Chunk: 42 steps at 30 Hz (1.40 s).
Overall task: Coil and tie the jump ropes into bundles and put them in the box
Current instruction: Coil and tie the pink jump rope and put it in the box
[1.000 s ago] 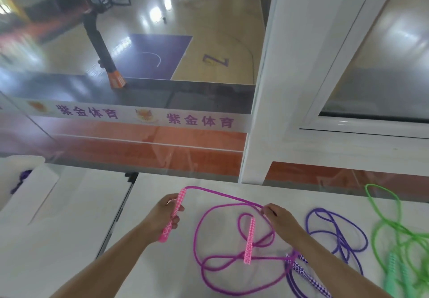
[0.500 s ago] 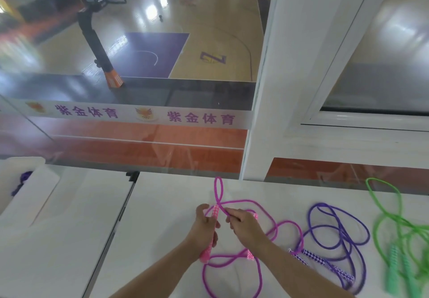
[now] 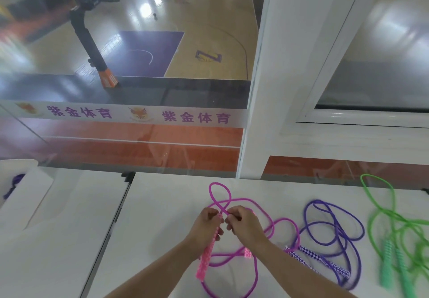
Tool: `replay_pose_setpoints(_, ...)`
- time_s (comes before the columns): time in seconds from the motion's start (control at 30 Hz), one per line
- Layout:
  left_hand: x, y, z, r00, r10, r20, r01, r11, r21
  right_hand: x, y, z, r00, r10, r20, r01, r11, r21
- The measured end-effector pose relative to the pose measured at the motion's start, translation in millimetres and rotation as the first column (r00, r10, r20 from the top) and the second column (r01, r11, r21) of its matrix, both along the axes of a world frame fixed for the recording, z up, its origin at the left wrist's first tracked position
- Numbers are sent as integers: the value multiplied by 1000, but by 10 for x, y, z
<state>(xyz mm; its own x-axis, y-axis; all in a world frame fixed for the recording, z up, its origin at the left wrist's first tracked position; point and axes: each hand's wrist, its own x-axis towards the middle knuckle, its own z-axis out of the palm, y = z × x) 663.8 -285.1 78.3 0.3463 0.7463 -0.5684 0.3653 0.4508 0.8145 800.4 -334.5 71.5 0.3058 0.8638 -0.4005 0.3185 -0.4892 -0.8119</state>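
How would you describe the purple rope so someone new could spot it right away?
Start at the white table below the window. Three loose ropes lie along it; the purple rope is the middle one, between the pink rope in the person's hands and the green rope at the far right. It alone is dark violet, with purple-and-white checked handles, and no hand touches it.

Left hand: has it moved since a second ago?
Yes. The left hand, gripping the pink handle, has shifted right, away from the table seam, to meet the right hand.
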Motion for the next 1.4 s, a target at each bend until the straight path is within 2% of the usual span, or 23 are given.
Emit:
replay_pose_setpoints(0.13,71,-52,-23,993,56,101,-44,993,-114,-21,-9,11,1000,0,-11,0,999,44)
replay_pose_setpoints(0.23,113,-77,-113,990,106,94,-90,982,-165,-45,-1,-5,998,52,36,-54,996,71)
replay_pose_setpoints(0.3,140,-68,-143,986,144,86,-125,971,-202,-46,6,1,998,67,14,-68,996,65)
replay_pose_setpoints(0.57,12,344,-129,926,376,24,-362,905,-221,245,-181,-81,970,230,76,-221,969,-108)
replay_pose_setpoints(0.77,139,153,-135,966,252,64,-239,957,-164,-7,-139,-58,983,183,24,-181,982,-58)
replay_pose_setpoints(0.87,157,109,-141,971,234,51,-226,966,-129,-66,-103,-25,982,189,17,-188,980,-63)
replay_pose_setpoints(0.97,124,127,-116,960,259,110,-238,956,-170,-56,-100,-28,979,204,25,-201,976,-77)
replay_pose_setpoints(1.1,96,121,-96,967,232,107,-209,959,-189,-25,-96,-26,966,256,-20,-257,960,-115)
replay_pose_setpoints(1.17,48,202,-87,964,253,80,-238,958,-160,49,-103,-17,950,305,-64,-311,939,-149)
replay_pose_setpoints(1.27,-141,426,-72,958,286,14,-283,953,-108,270,-156,-7,927,375,-8,-372,915,-158)
replay_pose_setpoints(1.33,-265,538,-60,983,162,-83,-165,985,-40,408,-189,22,928,372,31,-365,921,-135)
replay_pose_setpoints(1.4,-277,546,-50,973,-43,-226,48,999,16,457,-182,68,926,371,68,-363,926,-104)
